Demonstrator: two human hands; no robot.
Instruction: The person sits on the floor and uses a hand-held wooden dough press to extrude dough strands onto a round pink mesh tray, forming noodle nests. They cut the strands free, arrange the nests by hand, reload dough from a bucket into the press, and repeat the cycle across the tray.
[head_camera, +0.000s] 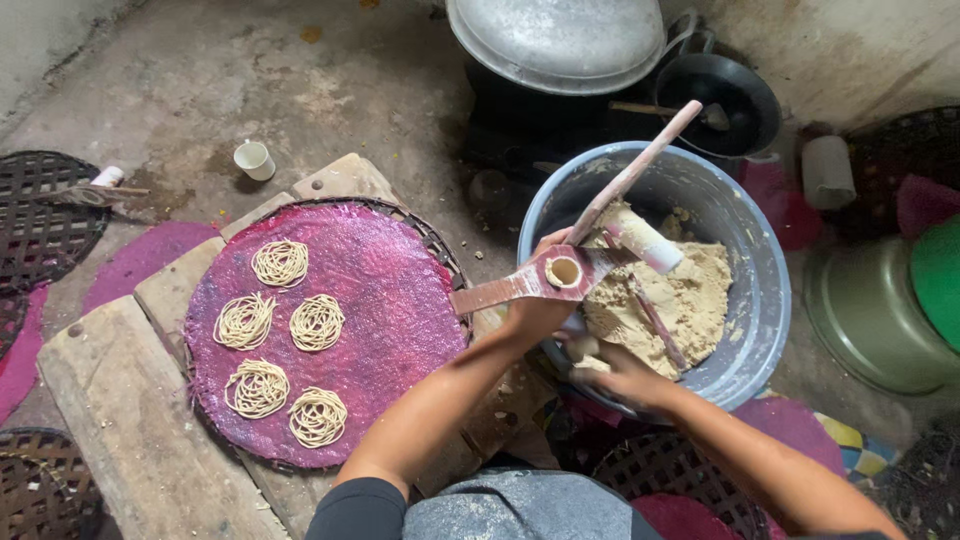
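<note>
My left hand (537, 312) grips a wooden noodle press (540, 280) by its flat handle, holding it over the rim of a grey bucket (765, 300). The press's round hole faces up, and its plunger part (640, 238) with a long wooden handle (640, 165) leans across the bucket. My right hand (615, 372) rests at the bucket's near edge, fingers closed on a lump of pale dough (690, 300) from the mass inside. A round woven mat covered with purple cloth (385, 300) lies to the left, bearing several coiled noodle nests (281, 263).
The mat rests on wooden planks (110, 400). A large metal lid (560, 40) covers a pot at the top, with a dark pan (730, 95) beside it. Empty woven mats (45, 215) lie at left, a small white cup (254, 160) on the floor, a green pot (880, 315) at right.
</note>
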